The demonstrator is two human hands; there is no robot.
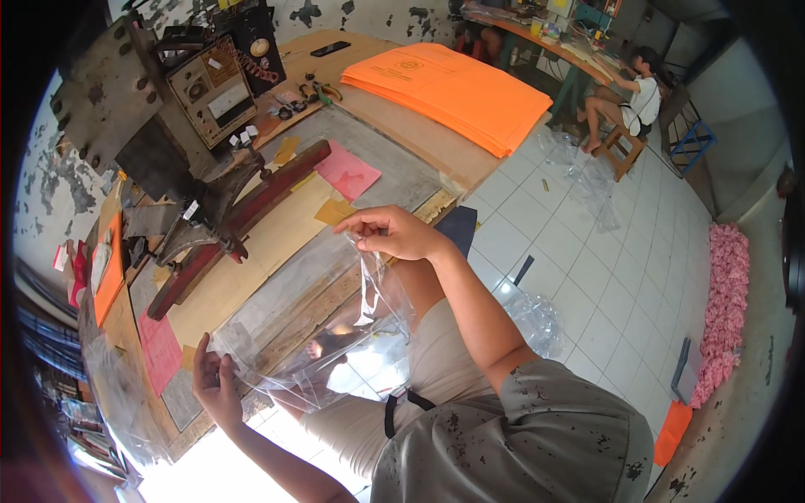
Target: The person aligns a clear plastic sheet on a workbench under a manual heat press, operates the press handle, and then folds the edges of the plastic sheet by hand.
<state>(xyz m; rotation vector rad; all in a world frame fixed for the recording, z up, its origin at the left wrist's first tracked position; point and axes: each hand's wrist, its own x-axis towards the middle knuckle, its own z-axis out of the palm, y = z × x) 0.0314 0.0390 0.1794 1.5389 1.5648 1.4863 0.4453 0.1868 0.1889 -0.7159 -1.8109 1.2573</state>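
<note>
Left hand [214,381] pinches the near-left corner of a clear plastic bag [314,335], fingers closed on the film. Right hand [394,232] grips the bag's far-right edge, thumb and fingertips shut on it. The bag hangs stretched between both hands, over the person's lap and the near edge of the wooden workbench [251,277]. On the bench, left: a dark metal press machine [193,142] with a long reddish lever. Pink sheet [348,172] lies beyond the right hand. Stack of orange folders [457,88] sits at the far end. A second person [629,101] sits on a stool, far right.
</note>
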